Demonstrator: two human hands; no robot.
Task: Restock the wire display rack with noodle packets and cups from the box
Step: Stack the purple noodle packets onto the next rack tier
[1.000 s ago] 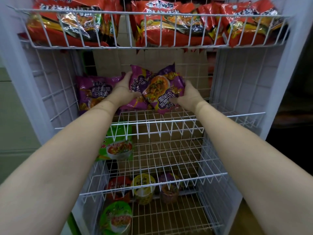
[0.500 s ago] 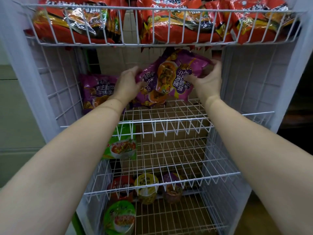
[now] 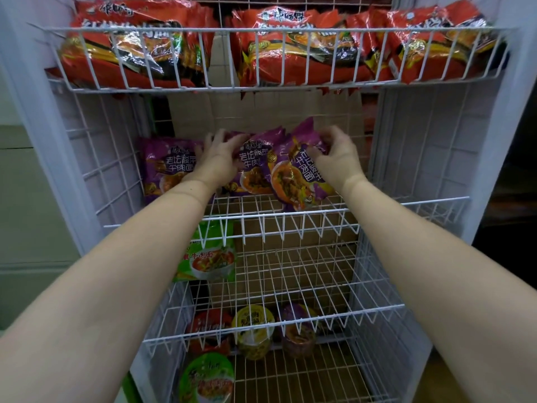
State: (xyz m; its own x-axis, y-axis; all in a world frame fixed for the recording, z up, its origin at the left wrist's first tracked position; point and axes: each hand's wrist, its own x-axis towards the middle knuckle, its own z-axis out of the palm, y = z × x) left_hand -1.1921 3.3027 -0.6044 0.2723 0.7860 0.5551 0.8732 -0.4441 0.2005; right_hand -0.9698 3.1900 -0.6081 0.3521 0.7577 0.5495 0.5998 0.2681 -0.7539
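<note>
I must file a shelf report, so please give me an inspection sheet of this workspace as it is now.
Surface: white wire rack, four tiers in view.
Job's things: red packets on the top tier; purple packets on the second; green packet on the third; cups at the bottom.
Clutter: nothing seen.
Grippers: left hand rests on a purple packet; right hand grips the tilted purple packet.
Cables: nothing seen.
Surroundings: cardboard behind the rack.
</note>
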